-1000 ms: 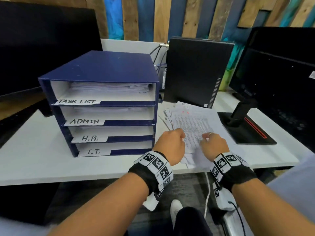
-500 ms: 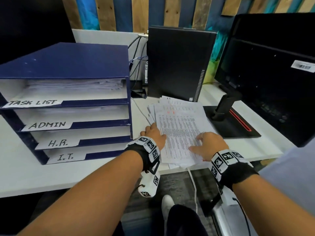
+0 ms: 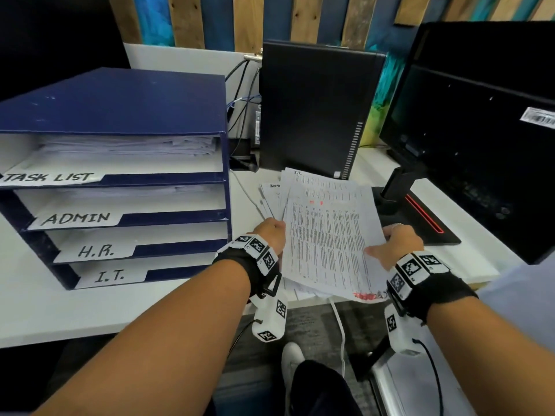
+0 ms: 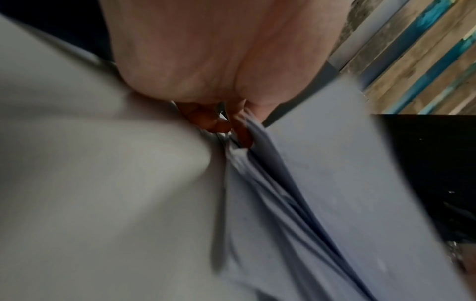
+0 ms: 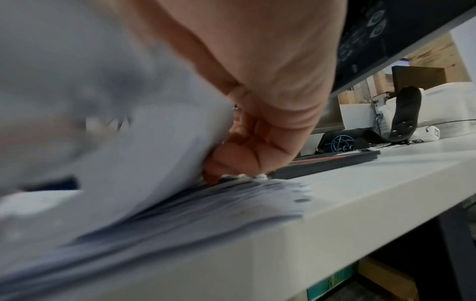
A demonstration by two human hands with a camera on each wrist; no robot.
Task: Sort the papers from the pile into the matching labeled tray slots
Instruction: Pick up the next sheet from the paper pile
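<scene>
Blue tray [image 3: 114, 103] sitting at 9 o'clock: TASK LIST slot [image 3: 126, 154] and ADMIN slot [image 3: 126, 196] holding papers, H.R., I.T. looking bare. Left hand [image 3: 271, 235] gripping paper pile [image 3: 327, 235] left edge; right hand [image 3: 396, 243] pinching right edge. White desk [image 3: 45, 310] bearing all; computer tower [image 3: 315, 109] standing at 12, monitor [image 3: 480, 130] at 2.

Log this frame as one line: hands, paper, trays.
left hand: holds sheets' left edge | right hand: grips top sheet, raised off pile | trays: none being filled
</scene>
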